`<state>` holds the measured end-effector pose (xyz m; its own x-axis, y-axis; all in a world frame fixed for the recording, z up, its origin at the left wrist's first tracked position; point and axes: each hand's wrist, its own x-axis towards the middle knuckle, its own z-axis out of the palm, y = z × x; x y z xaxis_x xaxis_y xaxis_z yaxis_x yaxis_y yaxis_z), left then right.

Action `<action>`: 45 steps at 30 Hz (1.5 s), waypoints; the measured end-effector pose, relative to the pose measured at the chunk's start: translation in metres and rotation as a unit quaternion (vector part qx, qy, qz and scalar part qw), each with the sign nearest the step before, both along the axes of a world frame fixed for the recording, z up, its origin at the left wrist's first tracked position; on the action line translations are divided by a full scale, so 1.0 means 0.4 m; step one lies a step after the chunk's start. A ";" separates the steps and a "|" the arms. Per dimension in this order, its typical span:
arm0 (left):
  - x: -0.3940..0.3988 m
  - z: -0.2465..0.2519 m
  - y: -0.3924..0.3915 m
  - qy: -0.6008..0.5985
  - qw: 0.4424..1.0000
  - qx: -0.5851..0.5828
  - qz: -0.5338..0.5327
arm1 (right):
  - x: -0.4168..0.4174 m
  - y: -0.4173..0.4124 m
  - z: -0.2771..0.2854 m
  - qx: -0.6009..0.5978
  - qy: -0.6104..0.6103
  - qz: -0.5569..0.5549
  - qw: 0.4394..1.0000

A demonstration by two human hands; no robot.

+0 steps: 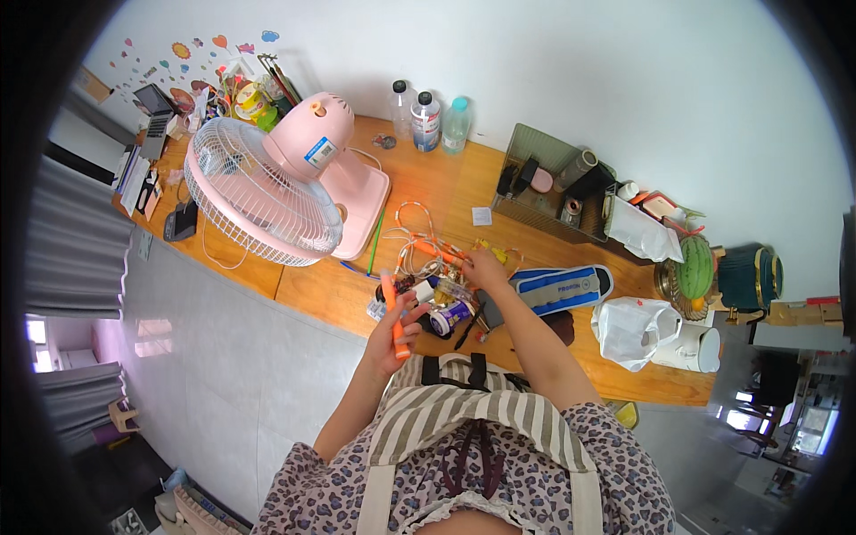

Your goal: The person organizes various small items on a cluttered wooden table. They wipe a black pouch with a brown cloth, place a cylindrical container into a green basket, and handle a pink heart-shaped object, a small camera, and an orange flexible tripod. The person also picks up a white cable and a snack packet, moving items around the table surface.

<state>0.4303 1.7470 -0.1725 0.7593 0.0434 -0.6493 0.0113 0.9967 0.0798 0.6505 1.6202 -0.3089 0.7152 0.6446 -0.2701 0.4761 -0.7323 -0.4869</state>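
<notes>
In my left hand is an orange jump rope handle, held upright near the table's front edge. A beaded orange-and-white jump rope lies in loose loops on the wooden table. My right hand reaches into the cluttered pile, its fingertips at the end of a second orange handle. Whether those fingers grip it is hidden. Just beyond them sits a yellow object. Below, a purple-and-white container lies on its side beside a black pen-like item.
A pink fan stands left of the pile. Three bottles line the wall. On the right are a translucent organizer bin, a blue-and-grey strap-like item, a white plastic bag and a watermelon.
</notes>
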 end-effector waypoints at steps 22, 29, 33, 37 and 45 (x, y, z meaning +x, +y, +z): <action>0.241 0.157 0.087 -0.181 0.801 0.553 -0.141 | 0.098 -0.129 0.537 0.328 0.260 -0.039 0.907; 0.376 0.305 -0.039 -0.322 0.770 0.475 -0.280 | 0.099 -0.191 0.862 0.459 0.291 -0.043 0.838; 0.374 0.376 -0.087 -0.388 0.768 0.410 -0.302 | 0.107 -0.211 0.925 0.485 0.256 -0.043 0.835; 0.359 0.403 -0.104 -0.428 0.759 0.366 -0.327 | 0.083 -0.244 0.947 0.505 0.205 -0.032 0.838; 0.313 0.428 -0.107 -0.468 0.754 0.264 -0.377 | 0.054 -0.272 0.985 0.525 0.182 -0.026 0.831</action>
<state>0.5557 1.7043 -0.0013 0.8128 -0.5645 0.1436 0.2508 0.5616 0.7885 0.6722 1.5114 0.0850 0.7432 0.6330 0.2169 0.1376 0.1726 -0.9753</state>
